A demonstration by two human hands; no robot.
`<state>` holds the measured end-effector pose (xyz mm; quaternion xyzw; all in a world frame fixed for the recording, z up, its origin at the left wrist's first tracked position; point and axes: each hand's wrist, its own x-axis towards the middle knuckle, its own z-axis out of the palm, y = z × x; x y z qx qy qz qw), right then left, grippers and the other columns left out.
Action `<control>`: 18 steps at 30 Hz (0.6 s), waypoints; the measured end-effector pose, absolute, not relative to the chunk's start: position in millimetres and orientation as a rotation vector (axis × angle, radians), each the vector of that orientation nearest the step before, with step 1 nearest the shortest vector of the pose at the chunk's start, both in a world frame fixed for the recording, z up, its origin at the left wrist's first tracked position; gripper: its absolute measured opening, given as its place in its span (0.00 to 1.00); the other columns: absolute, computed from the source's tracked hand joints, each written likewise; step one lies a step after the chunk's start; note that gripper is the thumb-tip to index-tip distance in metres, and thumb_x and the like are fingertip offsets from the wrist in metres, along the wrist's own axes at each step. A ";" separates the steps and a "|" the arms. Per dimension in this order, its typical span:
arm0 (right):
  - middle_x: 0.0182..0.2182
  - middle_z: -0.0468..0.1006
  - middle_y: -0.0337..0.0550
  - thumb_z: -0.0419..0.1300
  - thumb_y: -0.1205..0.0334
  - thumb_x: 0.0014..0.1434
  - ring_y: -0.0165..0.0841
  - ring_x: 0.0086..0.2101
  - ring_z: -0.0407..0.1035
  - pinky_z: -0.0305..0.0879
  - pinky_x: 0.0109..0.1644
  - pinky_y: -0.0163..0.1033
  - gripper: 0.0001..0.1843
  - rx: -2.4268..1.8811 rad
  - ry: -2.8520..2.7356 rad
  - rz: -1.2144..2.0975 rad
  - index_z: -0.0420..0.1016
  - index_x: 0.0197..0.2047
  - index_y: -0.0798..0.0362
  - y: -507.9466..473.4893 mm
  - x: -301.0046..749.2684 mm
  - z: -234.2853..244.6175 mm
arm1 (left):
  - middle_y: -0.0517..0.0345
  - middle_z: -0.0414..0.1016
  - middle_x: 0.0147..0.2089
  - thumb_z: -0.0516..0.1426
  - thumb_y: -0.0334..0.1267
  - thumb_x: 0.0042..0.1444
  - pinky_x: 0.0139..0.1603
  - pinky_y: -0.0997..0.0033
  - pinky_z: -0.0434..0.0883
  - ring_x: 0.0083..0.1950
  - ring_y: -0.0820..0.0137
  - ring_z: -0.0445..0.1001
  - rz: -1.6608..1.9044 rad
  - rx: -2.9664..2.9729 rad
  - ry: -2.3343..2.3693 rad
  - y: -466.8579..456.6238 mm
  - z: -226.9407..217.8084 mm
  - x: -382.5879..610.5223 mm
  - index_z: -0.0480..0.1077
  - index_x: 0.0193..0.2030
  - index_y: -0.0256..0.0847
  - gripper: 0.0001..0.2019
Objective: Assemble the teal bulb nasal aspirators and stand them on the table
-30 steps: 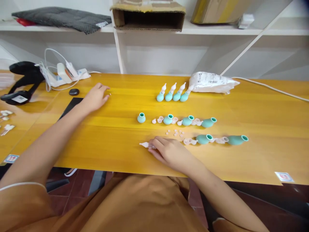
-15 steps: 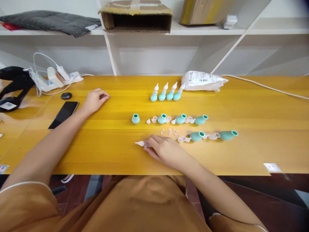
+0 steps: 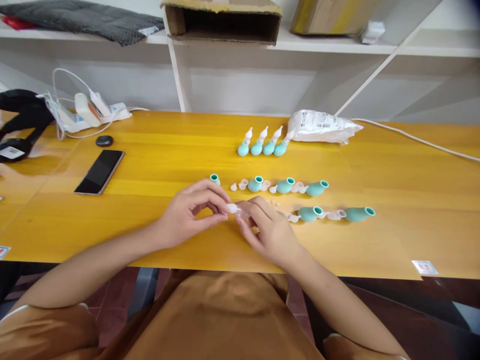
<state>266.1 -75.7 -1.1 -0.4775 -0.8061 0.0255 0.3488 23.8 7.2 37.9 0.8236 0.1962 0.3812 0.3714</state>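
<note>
My left hand and my right hand meet over the yellow table, both pinching a small clear pink nozzle piece between their fingertips. Just behind the hands lies a teal rubber bulb, partly hidden by my left fingers. To the right run two rows of teal bulbs lying on their sides, with pale pink caps and small round bits among them. Farther back stand several assembled bulbs with white tips.
A black phone lies at the left, with a small black oval object, a white power strip with cables and a black stand behind it. A white plastic bag sits at the back right. Shelves with a cardboard box rise behind.
My left hand has left the far left of the table and come to the middle, joining my right hand on the nozzle piece, which is lifted off the table.
</note>
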 end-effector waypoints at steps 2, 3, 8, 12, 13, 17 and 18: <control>0.44 0.82 0.49 0.57 0.63 0.80 0.35 0.33 0.77 0.73 0.36 0.41 0.09 -1.246 -2.081 0.062 0.73 0.59 0.53 -75.7 266.4 -1.1 | 0.52 0.80 0.50 0.69 0.35 0.69 0.53 0.66 0.83 0.50 0.68 0.82 1.029 2.021 0.523 12.7 19.0 24.0 0.82 0.44 0.43 0.01; 0.43 0.81 0.48 0.57 0.63 0.80 0.34 0.33 0.77 0.73 0.36 0.41 0.08 -1.252 -2.080 0.063 0.73 0.58 0.52 -75.8 266.5 -1.0 | 0.53 0.79 0.50 0.69 0.35 0.69 0.50 0.68 0.83 0.46 0.70 0.81 1.031 1.956 0.511 14.1 11.9 22.9 0.82 0.46 0.43 0.02; 0.46 0.81 0.49 0.58 0.65 0.79 0.33 0.33 0.77 0.74 0.36 0.40 0.08 -1.226 -2.106 0.155 0.73 0.58 0.51 -78.0 265.8 -0.1 | 0.47 0.72 0.70 0.69 0.33 0.68 0.50 0.65 0.85 0.41 0.76 0.82 0.718 1.747 0.421 4.6 -2.1 16.8 0.79 0.62 0.49 0.17; 0.44 0.80 0.49 0.57 0.67 0.77 0.36 0.35 0.77 0.75 0.36 0.41 0.09 -1.198 -2.092 0.201 0.72 0.58 0.51 -78.7 264.6 -0.6 | 0.52 0.81 0.56 0.69 0.34 0.68 0.54 0.63 0.83 0.46 0.70 0.83 0.580 1.558 0.437 -6.1 -9.8 19.2 0.71 0.73 0.52 0.29; 0.44 0.80 0.48 0.57 0.67 0.77 0.37 0.36 0.77 0.76 0.37 0.41 0.10 -1.186 -2.093 0.218 0.72 0.58 0.51 -78.8 264.1 -0.8 | 0.54 0.82 0.52 0.69 0.34 0.68 0.54 0.63 0.83 0.46 0.69 0.83 0.562 1.509 0.443 -7.5 -12.3 20.7 0.69 0.75 0.52 0.31; 0.47 0.84 0.50 0.56 0.64 0.79 0.38 0.39 0.81 0.79 0.41 0.43 0.13 -1.109 -2.151 0.289 0.68 0.64 0.49 -80.8 261.5 -2.6 | 0.51 0.82 0.58 0.72 0.38 0.65 0.59 0.63 0.79 0.53 0.67 0.83 0.592 1.351 0.453 -9.4 -18.2 26.9 0.74 0.68 0.45 0.26; 0.48 0.85 0.50 0.55 0.62 0.80 0.39 0.39 0.82 0.79 0.41 0.43 0.14 -1.098 -2.165 0.293 0.67 0.65 0.50 -81.6 260.9 -3.4 | 0.50 0.82 0.57 0.73 0.38 0.64 0.61 0.62 0.78 0.55 0.66 0.82 0.612 1.323 0.455 -9.5 -18.4 28.0 0.76 0.64 0.43 0.23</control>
